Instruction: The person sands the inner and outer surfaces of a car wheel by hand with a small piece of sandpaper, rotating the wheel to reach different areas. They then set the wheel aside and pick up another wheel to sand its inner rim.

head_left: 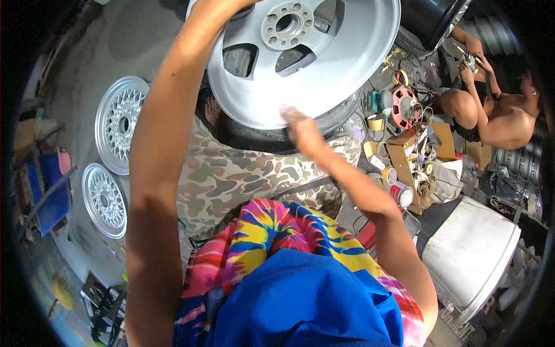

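Observation:
A large silver-grey wheel rim (347,63) with wide spokes and a bolt-hole hub leans in front of me. It rests on a black tyre (341,121). My right hand (300,130) is at the rim's near inner face, its fingers smeared by motion. I cannot make out whether anything is between them. My left forearm (165,115) reaches up along the rim's left side, and its hand is cut off by the top edge of the view. Camouflage cloth (231,179) lies under the rim and over my legs.
Two mesh-spoke silver wheels (104,199) lie on the floor at left. To the right are a red cable reel (406,107), tape rolls, a cardboard box (404,173), cans and a white container (471,248). Another person (491,110) sits at far right, holding a small tool.

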Available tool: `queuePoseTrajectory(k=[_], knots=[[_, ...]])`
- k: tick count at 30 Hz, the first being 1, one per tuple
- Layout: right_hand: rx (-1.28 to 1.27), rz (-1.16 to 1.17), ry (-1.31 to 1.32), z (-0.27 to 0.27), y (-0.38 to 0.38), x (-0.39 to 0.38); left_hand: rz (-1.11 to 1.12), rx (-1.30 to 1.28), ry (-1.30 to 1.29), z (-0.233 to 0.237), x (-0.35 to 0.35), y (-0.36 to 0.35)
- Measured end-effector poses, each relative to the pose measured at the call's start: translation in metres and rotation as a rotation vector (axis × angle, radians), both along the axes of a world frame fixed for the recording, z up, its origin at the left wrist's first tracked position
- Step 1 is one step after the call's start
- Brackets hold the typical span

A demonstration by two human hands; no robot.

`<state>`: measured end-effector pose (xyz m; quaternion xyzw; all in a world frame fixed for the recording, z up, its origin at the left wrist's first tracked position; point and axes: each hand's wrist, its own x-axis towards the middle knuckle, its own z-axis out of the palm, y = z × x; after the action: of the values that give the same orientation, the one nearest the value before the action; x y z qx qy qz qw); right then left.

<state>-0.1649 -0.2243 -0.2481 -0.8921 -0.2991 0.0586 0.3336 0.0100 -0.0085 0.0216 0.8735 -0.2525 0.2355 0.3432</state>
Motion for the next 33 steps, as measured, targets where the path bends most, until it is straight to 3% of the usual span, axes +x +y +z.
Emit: queuePoseTrajectory(k=[2,3,5,7,8,11,12,14,15,17,19,20,21,23,26,28,29,31,32,33], knots=[[-0.26,0.012,-0.066,0.002,-0.053,0.028,-0.015,-0.019,0.045,0.002,0.0,-0.004],[-0.343,0.041,-0.287,0.002,-0.06,0.036,-0.014,-0.021,0.039,0.0,0.002,-0.004],[-0.288,-0.01,-0.202,-0.008,-0.048,0.037,-0.07,-0.025,-0.129,-0.007,0.006,-0.003],[-0.032,0.001,-0.161,-0.01,0.0,0.027,-0.051,-0.016,-0.145,-0.007,0.004,-0.005],[0.142,-0.037,-0.013,-0.004,0.03,0.023,-0.039,-0.007,-0.157,-0.008,0.003,-0.007],[0.598,-0.253,0.306,0.094,0.12,0.034,-0.04,0.007,-0.088,0.0,-0.004,-0.01],[0.603,-0.26,0.308,0.116,0.129,0.039,-0.002,0.033,-0.072,0.002,-0.005,-0.01],[0.868,-0.372,0.631,0.142,0.138,0.046,-0.007,0.006,-0.034,0.004,-0.006,-0.01],[0.87,-0.376,0.627,0.125,0.132,0.042,-0.01,-0.024,0.006,0.005,-0.006,-0.01],[0.604,-0.126,0.062,0.044,0.107,0.037,-0.018,-0.025,-0.024,0.006,-0.003,-0.008],[0.242,-0.023,-0.061,-0.054,0.034,0.052,-0.018,-0.029,-0.026,0.002,-0.005,-0.005],[0.03,0.011,-0.059,-0.064,-0.012,0.072,0.002,-0.01,-0.02,0.006,-0.007,-0.007],[-0.298,0.001,0.034,-0.038,-0.041,0.093,0.021,0.008,-0.008,0.006,-0.008,-0.008],[-0.614,0.098,-0.284,-0.03,-0.081,0.136,-0.028,-0.023,-0.024,0.003,-0.006,-0.009],[-0.678,0.107,-0.509,-0.041,-0.083,0.137,-0.064,-0.053,-0.06,-0.003,0.0,-0.005],[-0.328,0.049,-0.184,-0.083,-0.036,0.11,-0.018,-0.021,0.045,-0.005,0.003,-0.003],[-0.239,-0.053,0.031,-0.063,0.009,0.086,-0.021,-0.022,0.044,-0.004,0.003,-0.003],[0.065,-0.048,0.136,0.0,0.086,0.061,-0.126,-0.061,0.121,0.002,-0.001,-0.008],[0.388,-0.069,0.055,0.033,0.113,0.063,-0.141,-0.053,0.119,0.003,-0.002,-0.01],[0.455,-0.038,0.104,0.066,0.125,0.083,-0.173,-0.109,0.189,0.004,-0.004,-0.013]])
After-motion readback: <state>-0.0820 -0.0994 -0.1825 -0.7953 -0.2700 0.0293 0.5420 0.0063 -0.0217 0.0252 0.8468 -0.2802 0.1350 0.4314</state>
